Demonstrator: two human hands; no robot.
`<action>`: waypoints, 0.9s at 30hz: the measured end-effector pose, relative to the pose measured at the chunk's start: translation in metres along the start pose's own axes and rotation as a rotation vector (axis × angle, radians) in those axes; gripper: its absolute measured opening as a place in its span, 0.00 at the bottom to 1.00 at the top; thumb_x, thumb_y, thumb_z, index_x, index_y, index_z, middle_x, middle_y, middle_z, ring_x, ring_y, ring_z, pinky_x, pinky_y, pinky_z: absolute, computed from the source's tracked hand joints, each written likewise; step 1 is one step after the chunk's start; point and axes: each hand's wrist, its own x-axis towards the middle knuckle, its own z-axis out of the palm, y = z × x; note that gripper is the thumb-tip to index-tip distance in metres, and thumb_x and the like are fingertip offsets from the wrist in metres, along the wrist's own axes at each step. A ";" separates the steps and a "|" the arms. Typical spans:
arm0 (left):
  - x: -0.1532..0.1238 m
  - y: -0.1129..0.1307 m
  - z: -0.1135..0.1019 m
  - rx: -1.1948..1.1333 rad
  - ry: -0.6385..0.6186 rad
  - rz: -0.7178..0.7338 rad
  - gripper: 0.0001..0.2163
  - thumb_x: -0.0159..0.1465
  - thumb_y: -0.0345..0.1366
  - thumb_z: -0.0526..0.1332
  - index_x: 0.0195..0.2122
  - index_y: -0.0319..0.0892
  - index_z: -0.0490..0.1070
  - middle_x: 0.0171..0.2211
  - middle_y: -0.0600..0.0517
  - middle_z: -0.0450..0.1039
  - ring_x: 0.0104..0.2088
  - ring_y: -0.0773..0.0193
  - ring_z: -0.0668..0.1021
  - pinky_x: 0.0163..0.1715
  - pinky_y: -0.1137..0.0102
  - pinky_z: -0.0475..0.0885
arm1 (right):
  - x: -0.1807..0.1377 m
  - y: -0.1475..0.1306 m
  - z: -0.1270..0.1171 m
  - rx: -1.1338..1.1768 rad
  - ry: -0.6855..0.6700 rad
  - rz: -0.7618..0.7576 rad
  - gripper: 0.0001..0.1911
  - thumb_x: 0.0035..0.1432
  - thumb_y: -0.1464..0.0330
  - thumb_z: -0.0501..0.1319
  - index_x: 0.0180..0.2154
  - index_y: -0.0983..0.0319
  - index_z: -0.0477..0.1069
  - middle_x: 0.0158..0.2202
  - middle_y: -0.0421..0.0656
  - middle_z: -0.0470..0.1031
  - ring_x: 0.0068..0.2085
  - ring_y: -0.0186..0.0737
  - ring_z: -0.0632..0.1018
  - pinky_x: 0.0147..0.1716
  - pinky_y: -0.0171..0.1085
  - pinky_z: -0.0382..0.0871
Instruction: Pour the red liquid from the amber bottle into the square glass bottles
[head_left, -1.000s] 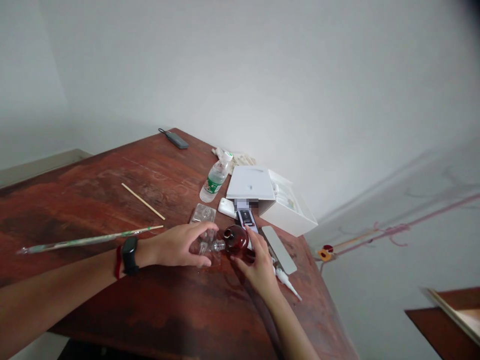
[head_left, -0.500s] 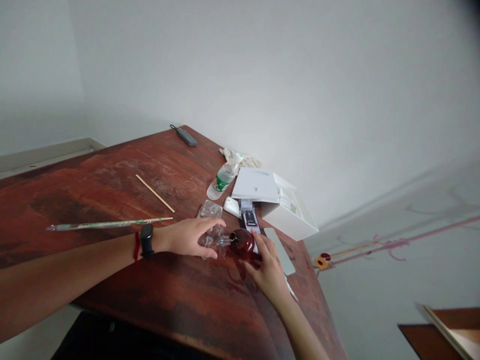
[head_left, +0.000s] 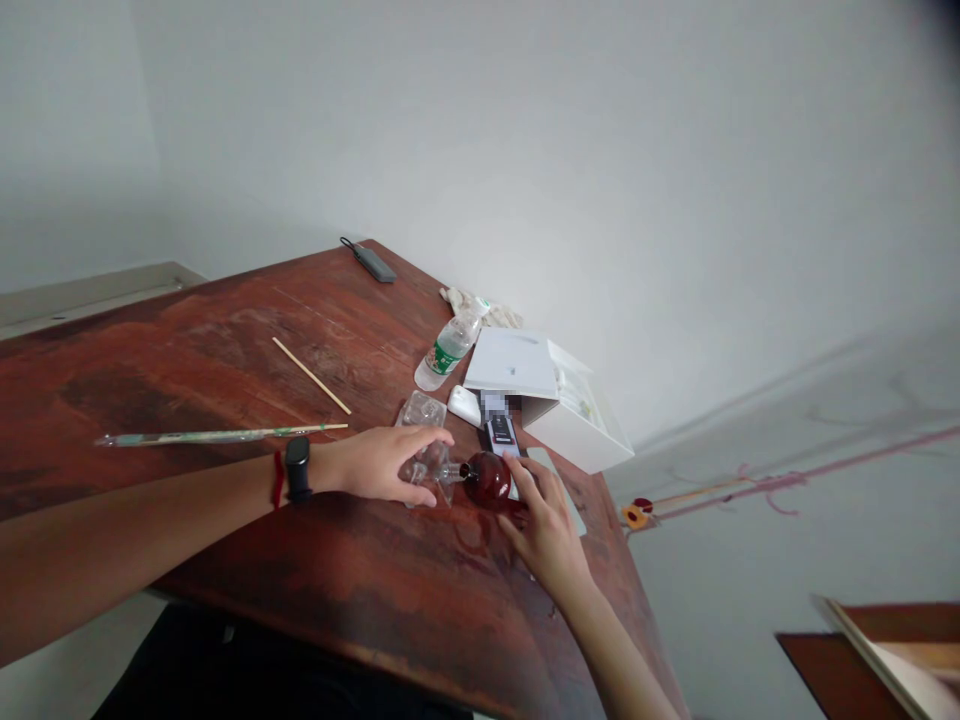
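Note:
My left hand (head_left: pixel 394 465), wearing a black wristband and a red string, curves its thumb and fingers around a clear round-bodied vessel (head_left: pixel 433 462). The vessel's narrow neck points right and meets a dark red, glossy ball (head_left: pixel 489 481) with a small dark opening or cap; whether the two are joined I cannot tell. On the ball's right side, the fingertips of my right hand (head_left: pixel 544 515) rest, its thumb held lower and apart. Under and behind the left hand lies a crumpled-looking clear plastic tray (head_left: pixel 421 408).
Behind stand a green-labelled plastic bottle (head_left: pixel 450 345) and an open white box (head_left: pixel 514 362). Nearby are a white rounded case (head_left: pixel 464 405), a phone-like device (head_left: pixel 502 434) and a pale flat slab (head_left: pixel 574 505). A bare stick (head_left: pixel 311 375), wrapped chopsticks (head_left: pixel 217 436) and a grey device (head_left: pixel 373 264) lie leftward.
The camera view has shifted slightly. Both hands stay around the clear vessel and the red ball, with the right fingers a little more to the ball's right.

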 end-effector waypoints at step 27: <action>0.000 0.008 -0.005 0.027 -0.024 -0.022 0.32 0.61 0.45 0.75 0.64 0.47 0.67 0.56 0.46 0.81 0.52 0.48 0.84 0.52 0.64 0.75 | 0.012 -0.013 -0.027 -0.128 -0.026 -0.058 0.51 0.56 0.82 0.61 0.75 0.45 0.54 0.64 0.52 0.68 0.63 0.61 0.73 0.59 0.60 0.76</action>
